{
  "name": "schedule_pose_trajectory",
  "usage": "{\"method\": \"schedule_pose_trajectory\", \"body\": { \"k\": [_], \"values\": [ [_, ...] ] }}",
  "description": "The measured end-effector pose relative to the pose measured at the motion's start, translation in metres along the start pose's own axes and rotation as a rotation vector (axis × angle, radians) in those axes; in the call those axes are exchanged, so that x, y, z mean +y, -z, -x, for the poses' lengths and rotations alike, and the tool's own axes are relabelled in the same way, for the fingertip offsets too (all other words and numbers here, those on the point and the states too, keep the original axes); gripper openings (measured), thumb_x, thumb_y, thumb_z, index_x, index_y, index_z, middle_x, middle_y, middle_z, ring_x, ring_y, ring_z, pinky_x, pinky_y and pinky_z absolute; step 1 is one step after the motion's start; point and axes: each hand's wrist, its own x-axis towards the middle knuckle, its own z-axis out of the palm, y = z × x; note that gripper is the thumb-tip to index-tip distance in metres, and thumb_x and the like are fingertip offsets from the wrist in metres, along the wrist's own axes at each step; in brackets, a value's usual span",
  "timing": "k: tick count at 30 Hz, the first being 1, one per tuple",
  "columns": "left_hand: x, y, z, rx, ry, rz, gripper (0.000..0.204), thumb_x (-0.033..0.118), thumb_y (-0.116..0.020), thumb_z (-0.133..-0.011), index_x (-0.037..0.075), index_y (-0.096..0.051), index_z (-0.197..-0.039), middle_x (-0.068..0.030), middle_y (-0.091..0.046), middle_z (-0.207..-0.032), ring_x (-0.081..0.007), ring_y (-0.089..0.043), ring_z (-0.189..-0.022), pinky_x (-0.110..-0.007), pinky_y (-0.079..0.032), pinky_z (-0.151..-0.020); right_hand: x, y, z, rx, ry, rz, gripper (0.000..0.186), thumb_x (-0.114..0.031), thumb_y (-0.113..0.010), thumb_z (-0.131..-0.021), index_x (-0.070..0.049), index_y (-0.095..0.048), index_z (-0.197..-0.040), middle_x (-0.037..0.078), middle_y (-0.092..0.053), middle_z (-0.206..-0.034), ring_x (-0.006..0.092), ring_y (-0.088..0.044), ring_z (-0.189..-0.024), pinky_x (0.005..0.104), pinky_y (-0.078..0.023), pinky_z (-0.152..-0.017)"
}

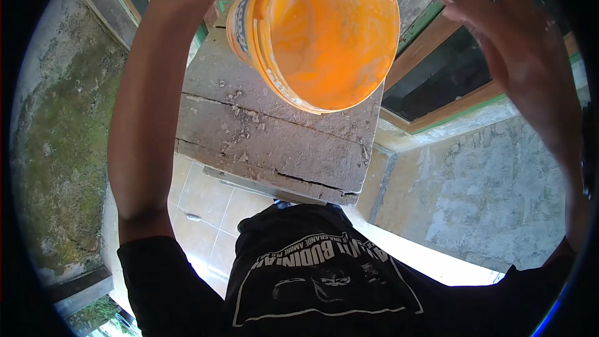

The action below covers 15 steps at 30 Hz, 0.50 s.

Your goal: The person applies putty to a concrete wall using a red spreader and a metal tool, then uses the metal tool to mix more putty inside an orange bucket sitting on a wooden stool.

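Cracked concrete slab (274, 137), one orange bucket (324, 31)

- An orange plastic bucket (318, 31) sits tilted at the top of the view, its open mouth facing the camera and its inside smeared with orange paint
- The left hand is cut off by the top edge; only its forearm (156, 100) shows, rising beside the bucket's left wall
- The right hand (499, 37) is spread with fingers extended, reaching toward the bucket's upper right rim
- Under the bucket lie cracked, weathered grey planks (274, 137)
- A wood-framed window (443, 81) with green trim stands at the right above a rough cement wall (474, 187)
- A black printed shirt (318, 274) fills the lower edge
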Motion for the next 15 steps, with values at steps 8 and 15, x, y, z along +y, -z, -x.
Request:
{"method": "schedule_pose_trajectory", "body": {
  "k": [8, 15],
  "values": [
    [-0.007, -0.002, -0.003, 0.029, 0.062, -0.087, 0.032, 0.020, -0.048, -0.094, 0.003, -0.063, -0.117, -0.0162, -0.065, -0.111, -0.0240, -0.061, -0.101, -0.031, -0.047, -0.091, 0.011, -0.021, 0.007, 0.237, 0.100, -0.177, 0.044, 0.008, -0.056, -0.084, -0.011, -0.056, -0.123, 0.011, -0.063, -0.110, 0.0234, -0.065, -0.091, 0.0290, -0.057, -0.072],
    [-0.008, -0.003, -0.012, -0.039, 0.022, -0.012, 0.033, 0.020, -0.045, -0.095, 0.001, -0.062, -0.117, -0.0172, -0.064, -0.112, -0.0253, -0.061, -0.102, -0.032, -0.046, -0.092, -0.009, -0.001, 0.016, -0.295, -0.185, -0.225, 0.047, 0.007, -0.056, -0.085, -0.012, -0.053, -0.128, 0.010, -0.062, -0.097, 0.0208, -0.064, -0.088, 0.0272, -0.057, -0.068]
  ]
}}
